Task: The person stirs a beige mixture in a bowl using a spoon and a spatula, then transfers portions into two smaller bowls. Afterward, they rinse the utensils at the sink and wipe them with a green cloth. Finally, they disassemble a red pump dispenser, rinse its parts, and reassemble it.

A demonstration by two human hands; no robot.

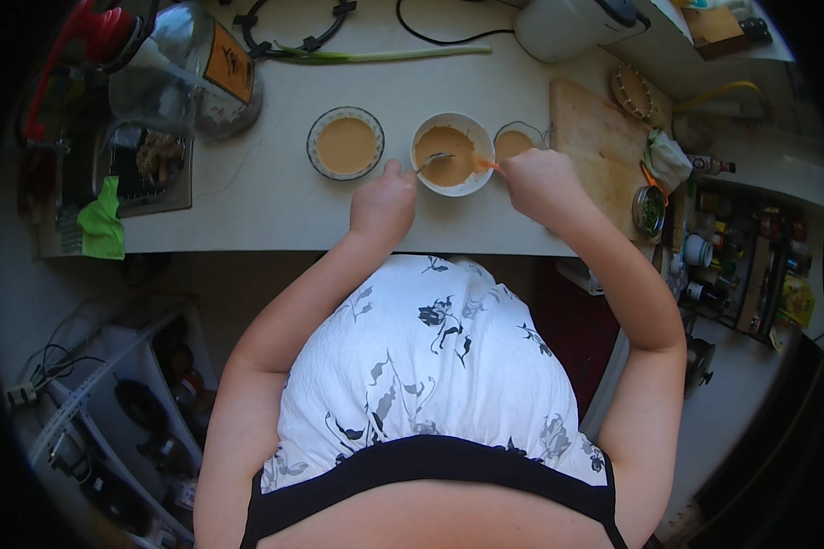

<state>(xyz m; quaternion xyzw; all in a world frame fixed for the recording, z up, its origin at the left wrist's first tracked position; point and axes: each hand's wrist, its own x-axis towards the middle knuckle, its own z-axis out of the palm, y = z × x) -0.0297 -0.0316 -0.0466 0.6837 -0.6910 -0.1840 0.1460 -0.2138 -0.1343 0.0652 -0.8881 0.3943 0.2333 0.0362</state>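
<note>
A white bowl [486,176] of smooth tan liquid stands on the counter before me. My left hand [386,204] is closed around the handle of a metal spoon [438,156], whose head is over the liquid. At the bowl's right rim, my right hand [544,184] grips an orange-handled utensil [492,166]; its tip reaches inside, and its kind is unclear. Left of my left hand stands a patterned glass bowl [312,159] with similar liquid. Another glass vessel [518,127] of tan liquid is partly hidden behind my right hand.
A wooden cutting board [594,137] lies right, near a small container of chopped greens [649,211]. A green onion [391,55] and a black ring stand [247,31] lie at the back. The sink [184,180], a large glass jar [230,113] and a green cloth [103,223] are left.
</note>
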